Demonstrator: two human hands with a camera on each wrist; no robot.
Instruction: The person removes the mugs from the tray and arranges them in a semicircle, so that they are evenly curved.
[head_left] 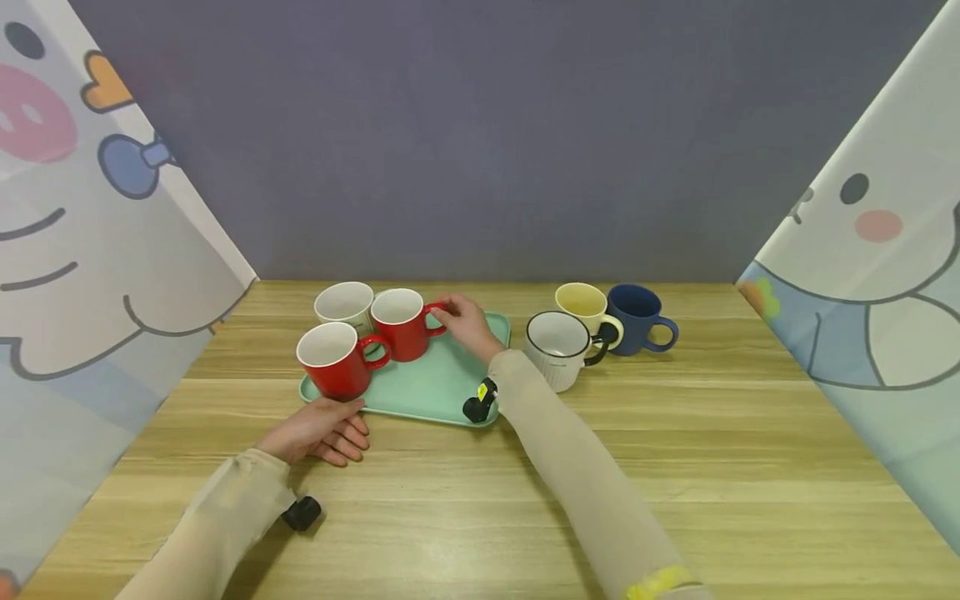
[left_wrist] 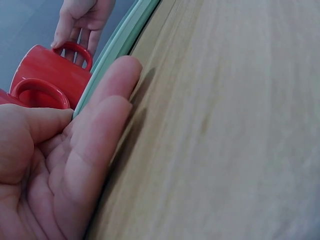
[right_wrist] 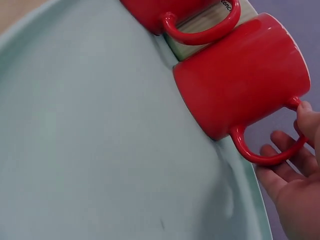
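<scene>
The head view looks forward and down across the table (head_left: 750,450) from farthest off, while the left wrist view looks closely past the left hand (left_wrist: 65,160) and the right wrist view closely over the tray (right_wrist: 110,140), sharing the red mugs (right_wrist: 240,82), upper left in one, upper right in the other.

The left sleeve (head_left: 217,517) is long and pale beige, creased near its cuff; the right sleeve (head_left: 583,468) matches in colour and looks smoother to me along the forearm. A chunky black camera (head_left: 302,513) sits at the left cuff. On the right wrist I spot a second black camera (head_left: 476,408) with a bright yellow label (head_left: 482,391). Farther up that arm, a yellow patch (head_left: 662,582) marks the fabric.
</scene>
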